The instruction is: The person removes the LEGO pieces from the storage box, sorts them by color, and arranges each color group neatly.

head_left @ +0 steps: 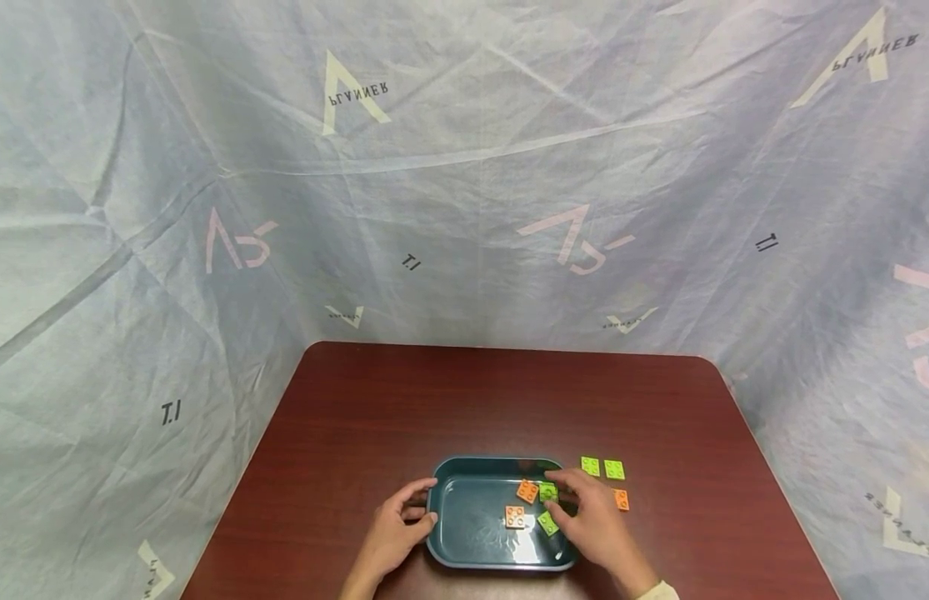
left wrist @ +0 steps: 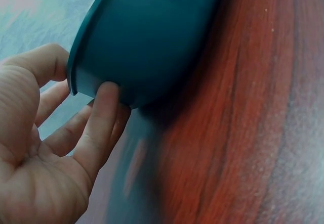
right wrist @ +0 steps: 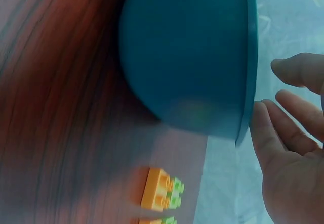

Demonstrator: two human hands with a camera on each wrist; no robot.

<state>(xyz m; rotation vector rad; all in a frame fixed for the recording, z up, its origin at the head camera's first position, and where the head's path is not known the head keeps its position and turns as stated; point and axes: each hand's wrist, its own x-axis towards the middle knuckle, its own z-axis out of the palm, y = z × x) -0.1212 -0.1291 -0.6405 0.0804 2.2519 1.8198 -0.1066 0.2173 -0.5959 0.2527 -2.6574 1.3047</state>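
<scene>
A dark teal tray point(head_left: 471, 569) with a raised rim stands near the front of the table. Fingertips of my left hand point(head_left: 392, 529) touch its left end; in the left wrist view the thumb presses the outer wall. Over the tray's right end hovers my right hand point(head_left: 595, 517), thumb and fingers apart, and I see nothing held between them. Inside the tray lie two orange toy bricks point(head_left: 515, 517) and two green toy bricks point(head_left: 549, 523). One green brick point(head_left: 548, 492) appears between the right thumb and index finger, apparently below them.
Right of the tray, two green bricks point(head_left: 614, 470) and an orange brick point(head_left: 621, 500) lie on the reddish-brown table point(head_left: 344, 400); the right hand may hide others. Grey printed sheeting point(head_left: 449, 217) hangs behind and at both sides of the table.
</scene>
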